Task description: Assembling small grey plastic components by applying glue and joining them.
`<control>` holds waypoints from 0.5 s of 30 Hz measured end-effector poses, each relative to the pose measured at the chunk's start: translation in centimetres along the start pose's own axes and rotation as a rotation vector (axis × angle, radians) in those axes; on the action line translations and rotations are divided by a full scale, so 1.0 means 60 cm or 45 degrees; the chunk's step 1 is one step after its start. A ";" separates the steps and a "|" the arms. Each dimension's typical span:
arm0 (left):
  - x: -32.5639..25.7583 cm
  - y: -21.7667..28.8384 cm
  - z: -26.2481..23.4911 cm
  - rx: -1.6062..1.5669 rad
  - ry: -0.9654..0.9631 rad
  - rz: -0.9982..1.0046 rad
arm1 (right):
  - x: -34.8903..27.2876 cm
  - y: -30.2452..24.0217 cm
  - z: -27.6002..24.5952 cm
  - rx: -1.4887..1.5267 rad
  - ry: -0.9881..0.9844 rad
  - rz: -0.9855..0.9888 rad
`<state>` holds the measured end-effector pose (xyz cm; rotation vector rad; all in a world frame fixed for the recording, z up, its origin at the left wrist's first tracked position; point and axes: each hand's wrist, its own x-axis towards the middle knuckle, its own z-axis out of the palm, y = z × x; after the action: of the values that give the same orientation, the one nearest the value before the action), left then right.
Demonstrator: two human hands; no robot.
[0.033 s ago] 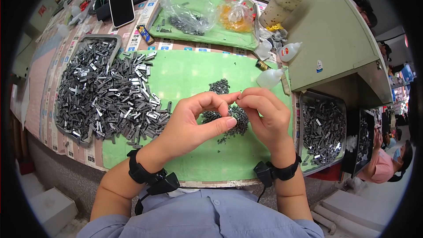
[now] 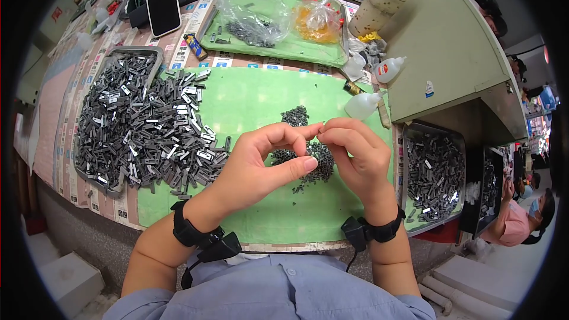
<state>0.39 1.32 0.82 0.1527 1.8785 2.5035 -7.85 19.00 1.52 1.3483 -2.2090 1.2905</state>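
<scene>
My left hand (image 2: 255, 163) is over the green cloth, fingers curled, thumb held out below them. Its index fingertip meets the fingertips of my right hand (image 2: 361, 151), which are closed in a pinch. Whatever lies between the fingertips is too small or too hidden to make out. Under and behind my hands is a heap of tiny dark parts (image 2: 323, 166), with a smaller clump (image 2: 295, 115) just beyond. To the left, a large pile of dark grey oblong pieces (image 2: 172, 124), some shiny, spills from a metal tray (image 2: 159, 53) onto the cloth (image 2: 243, 95).
Farther back, a green-lined tray (image 2: 272, 53) holds clear plastic bags of parts. A phone (image 2: 163, 7) leans at the back left. White squeeze bottles (image 2: 363, 105) and a tumbler (image 2: 382, 3) stand before a cabinet (image 2: 450, 41). Another tray of pieces (image 2: 435, 169) is at right; a person (image 2: 512, 222) sits beyond.
</scene>
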 end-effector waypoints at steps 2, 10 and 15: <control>0.002 0.000 -0.001 -0.030 -0.004 -0.014 | 0.001 0.000 0.000 -0.027 -0.009 -0.022; 0.001 0.002 0.000 -0.069 -0.024 0.009 | 0.000 0.005 0.007 0.083 0.090 -0.014; 0.000 0.005 0.000 0.084 -0.067 0.084 | -0.004 0.007 0.007 0.118 0.099 0.046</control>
<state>0.40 1.24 1.14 0.2832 1.9688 2.4532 -7.97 18.91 0.91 1.2720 -2.1554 1.4493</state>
